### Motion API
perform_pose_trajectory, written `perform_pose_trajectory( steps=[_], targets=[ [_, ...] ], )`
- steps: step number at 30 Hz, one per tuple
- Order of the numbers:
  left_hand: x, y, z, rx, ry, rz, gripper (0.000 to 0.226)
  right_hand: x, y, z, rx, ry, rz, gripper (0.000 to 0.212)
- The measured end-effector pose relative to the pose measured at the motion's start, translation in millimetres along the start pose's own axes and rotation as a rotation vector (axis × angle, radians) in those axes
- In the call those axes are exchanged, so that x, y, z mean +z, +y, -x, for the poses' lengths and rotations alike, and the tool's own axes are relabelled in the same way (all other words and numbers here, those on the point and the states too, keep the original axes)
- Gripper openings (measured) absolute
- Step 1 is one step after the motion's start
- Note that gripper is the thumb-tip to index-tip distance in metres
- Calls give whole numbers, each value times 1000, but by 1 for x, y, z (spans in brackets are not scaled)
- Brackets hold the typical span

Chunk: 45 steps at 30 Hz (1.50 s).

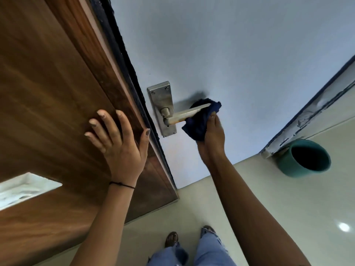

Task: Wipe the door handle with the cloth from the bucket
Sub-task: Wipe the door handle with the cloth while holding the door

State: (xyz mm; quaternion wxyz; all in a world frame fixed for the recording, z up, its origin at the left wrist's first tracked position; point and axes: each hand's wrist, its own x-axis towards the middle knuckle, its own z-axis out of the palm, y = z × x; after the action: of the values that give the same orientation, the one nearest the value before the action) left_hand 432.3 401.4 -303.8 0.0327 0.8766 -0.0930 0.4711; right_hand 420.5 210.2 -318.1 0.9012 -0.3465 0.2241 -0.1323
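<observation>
Steel lever of the door handle [187, 113] runs sideways from its plate; your right hand [213, 135] clutches the cloth [199, 121] round its free end, left hand [117, 139] splayed flat on the door edge, so slide plateward

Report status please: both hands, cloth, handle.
Right hand presses dark blue cloth on lever handle. Left hand flat on wooden door. Nothing blocking.

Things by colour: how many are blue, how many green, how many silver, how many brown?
Blue: 1, the cloth
Green: 1, the bucket
Silver: 1, the handle
Brown: 1, the wooden panel
Total: 4
</observation>
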Motion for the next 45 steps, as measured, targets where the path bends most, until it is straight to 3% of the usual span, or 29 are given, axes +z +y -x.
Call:
perform_pose_trajectory(
  steps=[2, 5, 8, 13, 19, 23, 27, 32, 37, 40, 45],
  targets=[
    [0, -3, 3, 34, -9, 5, 85, 18, 24, 14, 91, 20, -92, 33],
    [0, -5, 4, 80, -15, 20, 85, 36, 56, 24, 186, -30, -6, 30],
    [0, -8, 4, 91, 3, 31, 85, 31, 37, 20, 121, 27, -185, 20],
    [0, -9, 4, 92, 4, 40, 83, 30, 10, 15, -38, 173, -246, 19],
    [0, -9, 6, 110, 16, 47, 80, 58, 55, 53, 57, 150, 44, 26],
    [1, -8, 6, 98, 21, 41, 81, 41, 10, 32, -87, 281, -83, 23],
    [2, -8, 7, 102, 26, 40, 81, 46, 18, 29, -66, 282, -81, 19],
    [0, -7, 5, 99, 28, 39, 78, 58, 57, 53, -87, 216, 381, 20],
    [1, -7, 6, 97, 31, 34, 81, 34, 12, 29, -142, 355, 170, 21],
    [1, -8, 6, 96, 41, 44, 80, 43, 18, 41, -69, 266, 96, 20],
    [1, -7, 6, 96, 33, 53, 78, 51, 53, 51, -82, 163, 418, 11]
  ],
)
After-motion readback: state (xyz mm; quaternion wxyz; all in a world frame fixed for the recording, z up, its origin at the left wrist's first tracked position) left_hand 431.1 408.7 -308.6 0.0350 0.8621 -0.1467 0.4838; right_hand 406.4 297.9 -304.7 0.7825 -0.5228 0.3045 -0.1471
